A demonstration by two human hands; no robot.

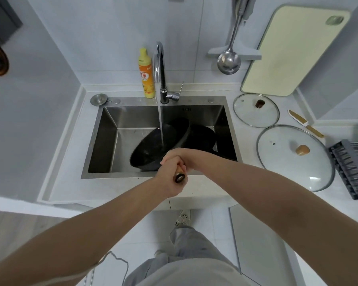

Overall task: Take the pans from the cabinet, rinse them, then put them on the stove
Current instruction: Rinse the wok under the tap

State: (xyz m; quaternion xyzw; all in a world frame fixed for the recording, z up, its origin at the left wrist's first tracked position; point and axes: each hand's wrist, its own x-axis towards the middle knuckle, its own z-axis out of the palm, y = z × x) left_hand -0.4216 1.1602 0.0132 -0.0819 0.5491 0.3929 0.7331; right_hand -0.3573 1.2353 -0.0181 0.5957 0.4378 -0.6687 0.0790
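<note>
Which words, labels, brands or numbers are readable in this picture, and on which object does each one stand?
"金桔": large characters on the orange label of the yellow dish soap bottle behind the sink.
Smaller print on that bottle's label: too blurred to read.
Small dark mark on the sink's back wall, right of the faucet: too small to read.

The right hand [175, 158] is mostly hidden behind the left hand [170, 178]; its fingers cannot be made out. Between the hands only the end of the pan handle [179, 176] shows. The second pan [203, 137] lies partly behind the tilted pan [153, 149], its handle mostly covered by the right forearm. The rack [351, 168] on the table [246, 129] is cut off by the right edge. The ladle [229, 62] runs out at the top edge. The print on the yellow bottle [146, 76] is too small to read.
</note>
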